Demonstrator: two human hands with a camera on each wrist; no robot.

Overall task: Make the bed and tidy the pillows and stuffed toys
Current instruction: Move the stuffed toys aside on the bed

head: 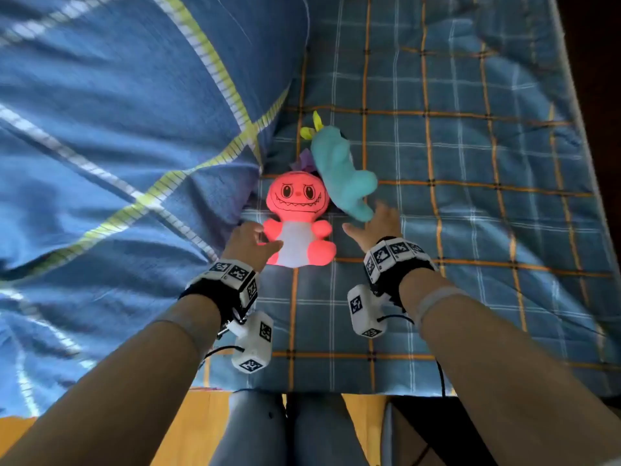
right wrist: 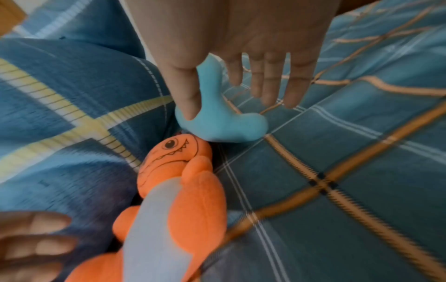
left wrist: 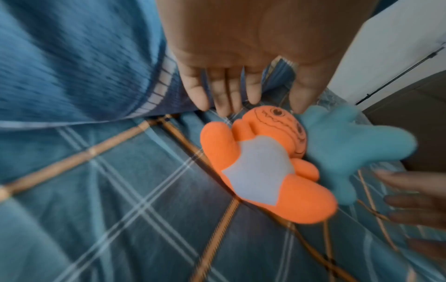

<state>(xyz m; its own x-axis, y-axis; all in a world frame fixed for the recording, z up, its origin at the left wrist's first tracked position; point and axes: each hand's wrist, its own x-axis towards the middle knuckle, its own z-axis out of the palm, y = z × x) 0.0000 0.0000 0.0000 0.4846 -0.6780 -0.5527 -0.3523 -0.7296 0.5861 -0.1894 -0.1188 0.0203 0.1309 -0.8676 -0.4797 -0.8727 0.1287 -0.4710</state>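
Two stuffed toys lie on the plaid bed sheet (head: 453,196) just beside the bunched blue duvet (head: 117,146): an orange toy (head: 295,227) on its back, face up, and a light-blue toy (head: 342,173) touching its head and stretching away up the bed. Both hands come in palm-down with straight, spread fingers, so each grip is wide and holds nothing. The left hand (head: 250,242) is at the orange toy's near arm, thumb against its body; the right hand (head: 378,225) is at the blue toy's near limb, which in the right wrist view shows between thumb and forefinger, though not pinched. The step in hand looks like gathering the toys off the sheet. To do it well, each hand should close round the soft body rather than a thin limb, which would let the toy dangle and swing. Lifting both clear together would free the sheet and duvet for straightening, and something purple half-hidden behind the blue toy may need a look too.
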